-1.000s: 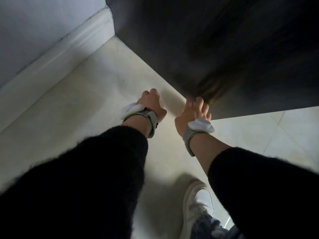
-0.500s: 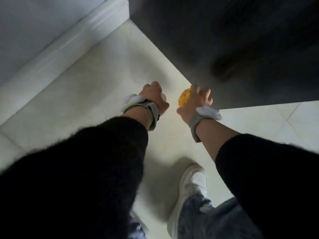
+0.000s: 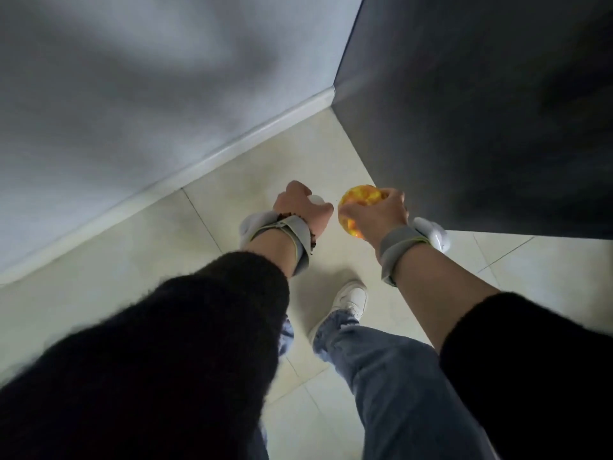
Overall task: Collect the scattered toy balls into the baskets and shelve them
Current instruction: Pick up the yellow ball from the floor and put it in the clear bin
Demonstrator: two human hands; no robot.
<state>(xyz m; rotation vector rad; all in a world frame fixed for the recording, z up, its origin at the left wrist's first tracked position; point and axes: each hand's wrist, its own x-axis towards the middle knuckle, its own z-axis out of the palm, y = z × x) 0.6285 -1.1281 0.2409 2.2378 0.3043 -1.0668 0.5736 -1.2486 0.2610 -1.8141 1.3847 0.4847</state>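
Observation:
My right hand (image 3: 378, 212) is closed around a yellow-orange toy ball (image 3: 360, 200), held above the floor in the middle of the view. Just to its left, my left hand (image 3: 303, 207) is curled over something white (image 3: 316, 200), of which only a small rounded part shows; I cannot tell what it is. Both wrists wear grey straps. No basket or shelf is in sight.
A dark cabinet side (image 3: 481, 111) rises at the right, close behind my right hand. A grey wall with a white skirting board (image 3: 199, 167) runs along the left. Below are pale floor tiles (image 3: 116, 277) and my white shoe (image 3: 351, 298).
My right hand reached down at the cabinet's foot, came up with the yellow-orange ball, and both hands have risen from the floor as my view lifted.

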